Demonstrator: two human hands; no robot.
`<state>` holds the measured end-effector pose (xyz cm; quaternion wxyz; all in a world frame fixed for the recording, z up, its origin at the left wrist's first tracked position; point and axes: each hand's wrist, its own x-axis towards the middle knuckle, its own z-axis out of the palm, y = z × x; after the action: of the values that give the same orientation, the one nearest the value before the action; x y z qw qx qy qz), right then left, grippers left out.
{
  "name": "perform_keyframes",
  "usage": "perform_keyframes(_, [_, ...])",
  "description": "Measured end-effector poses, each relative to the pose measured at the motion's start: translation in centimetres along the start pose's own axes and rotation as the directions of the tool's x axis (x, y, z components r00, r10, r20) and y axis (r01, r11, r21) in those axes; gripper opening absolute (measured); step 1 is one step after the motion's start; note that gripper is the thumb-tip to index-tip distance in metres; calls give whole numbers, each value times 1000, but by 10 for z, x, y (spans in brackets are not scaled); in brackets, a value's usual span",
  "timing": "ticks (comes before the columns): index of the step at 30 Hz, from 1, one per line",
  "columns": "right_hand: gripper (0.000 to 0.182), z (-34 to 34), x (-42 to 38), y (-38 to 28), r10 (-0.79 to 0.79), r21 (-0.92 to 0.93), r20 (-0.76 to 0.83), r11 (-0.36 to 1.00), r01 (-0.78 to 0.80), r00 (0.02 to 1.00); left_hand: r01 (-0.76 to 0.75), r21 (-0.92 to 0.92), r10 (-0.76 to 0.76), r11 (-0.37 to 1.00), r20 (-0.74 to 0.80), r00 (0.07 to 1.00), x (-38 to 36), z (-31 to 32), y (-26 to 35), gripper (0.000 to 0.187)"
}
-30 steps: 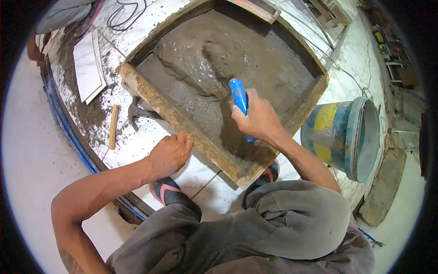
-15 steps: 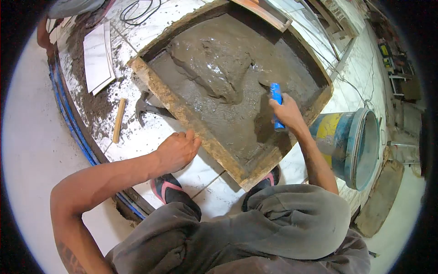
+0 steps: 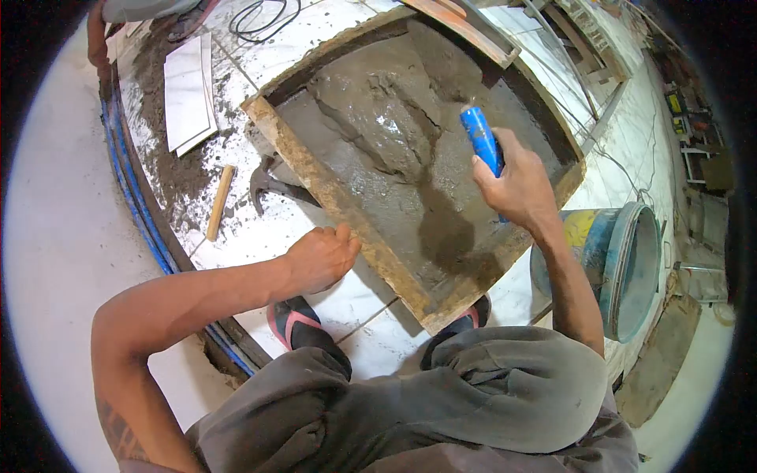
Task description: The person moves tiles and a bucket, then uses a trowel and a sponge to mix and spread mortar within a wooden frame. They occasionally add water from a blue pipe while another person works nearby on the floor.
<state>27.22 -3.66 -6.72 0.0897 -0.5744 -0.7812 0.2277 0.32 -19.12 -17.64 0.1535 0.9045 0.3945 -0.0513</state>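
Observation:
A wooden mixing box [image 3: 315,185] full of wet grey mortar [image 3: 371,118] lies in front of my feet. My left hand [image 3: 323,256] is closed on the rim along the box's near left side. In my right hand [image 3: 516,177] is a trowel by its blue handle [image 3: 479,135], raised over the right part of the mortar. The trowel's blade appears coated in mortar and points toward the far side, hard to tell from the mix. A dark shadow falls on the mortar below this hand.
Left of the box lie a claw hammer [image 3: 268,185], a wooden stick [image 3: 221,203] and white tile pieces [image 3: 188,98]. A bucket [image 3: 607,268] stands at right. An orange-topped wooden piece [image 3: 465,27] rests over the far rim. Blue pipes [image 3: 130,193] run along the left wall.
My right hand has lifted and tilted the trowel, its blade now toward the far side of the box. My left hand stays on the rim. The whole view has shifted slightly.

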Motion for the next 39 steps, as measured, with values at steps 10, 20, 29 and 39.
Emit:
perform_keyframes(10, [49,-12,-3,-23,-177,110,-459,961,254,871,1,23,-2,1000,64,998,1,1,-2,27])
perform_keyframes(20, [35,64,1,34,116,50,-14,992,-116,993,-10,28,11,1000,-28,1000,-2,-1,-1,17])
perform_keyframes(29, [35,3,9,-13,67,286,-369,957,44,927,-54,-29,52,998,-85,995,5,-3,-4,15])
perform_keyframes(39, [30,33,21,26,28,21,26,999,-28,999,-128,-43,127,991,-44,991,6,1,-6,22])
